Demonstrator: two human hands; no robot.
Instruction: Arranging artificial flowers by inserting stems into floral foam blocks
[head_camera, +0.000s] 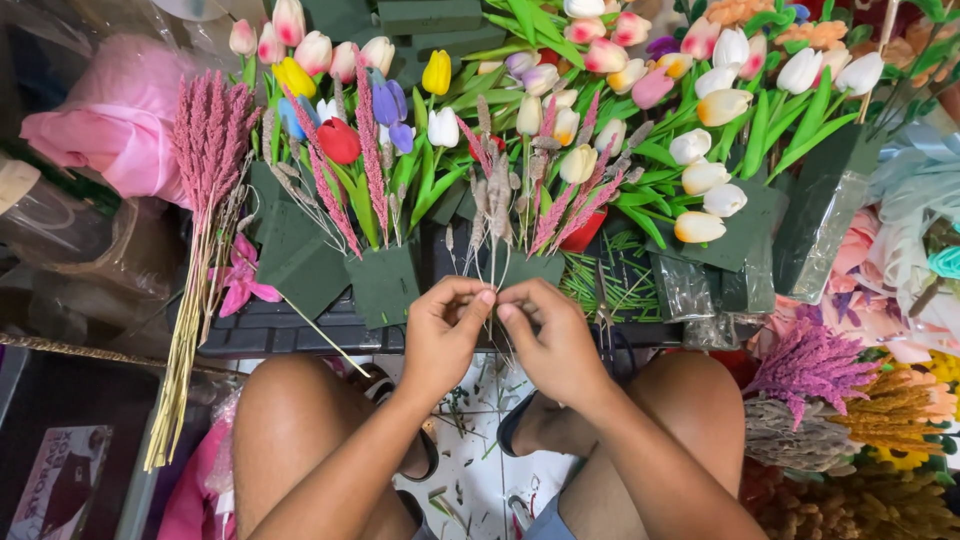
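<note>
Stems (492, 262) of dried grass, thin and pale, run up between my two hands, and I pinch them together low down: my left hand (443, 335) closes thumb and forefinger on them from one side, my right hand (553, 345) does the same from the other, fingertips almost touching. Their feathery pink and beige tops rise just above, in front of a green foam block (532, 270). Judging by what stands around, much of the arranging looks done: the foam block (385, 283) to the left already carries tulips (338, 140) in red, yellow, blue and white with pink plumes among them, and a further block (757, 215) to the right is full of white and cream tulips (700, 177). The middle block seems only part filled, so this bunch is not yet set. Still unused, I think, is the long pink grass bundle (205, 200) lying at far left, with purple and orange plumes (815, 365) heaped at right. Cut bits litter the tiled floor (480, 470) between my knees.
</note>
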